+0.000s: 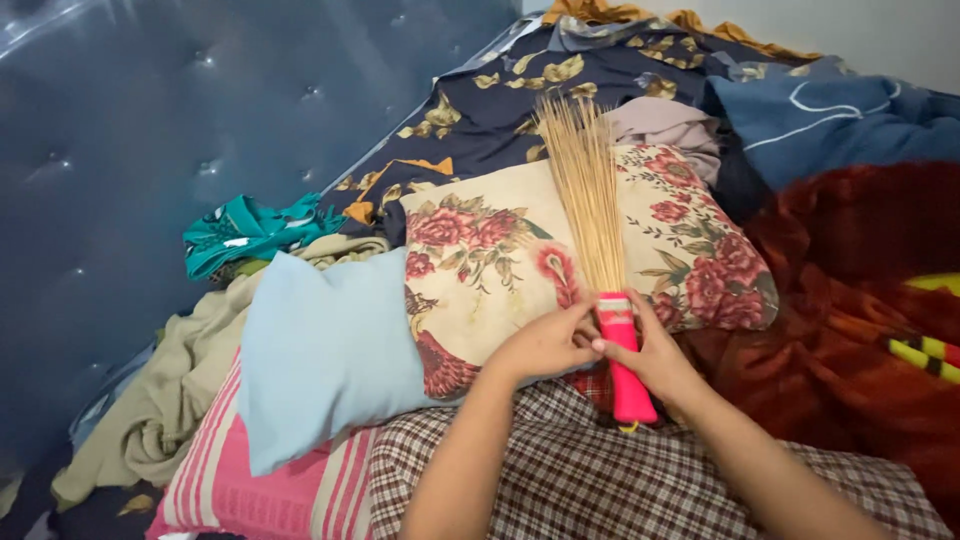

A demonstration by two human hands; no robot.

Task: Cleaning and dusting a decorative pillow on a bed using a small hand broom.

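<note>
A stick broom (pixel 585 190) of thin tan bristles with a bright pink handle (pixel 627 370) stands upright over a bed. My right hand (pixel 655 355) grips the pink handle near its top. The fingers of my left hand (pixel 545 345) pinch the top of the handle where the bristles enter it. Behind the broom lies a cream pillow (pixel 480 270) printed with red roses.
A light blue pillow (pixel 325 350) rests on a pink striped one (pixel 215 480). A checked cloth (pixel 580 470) covers the front. A rust-red blanket (pixel 850 330) lies at right, dark floral sheets (pixel 520 100) behind, a tufted blue headboard (pixel 130 150) at left.
</note>
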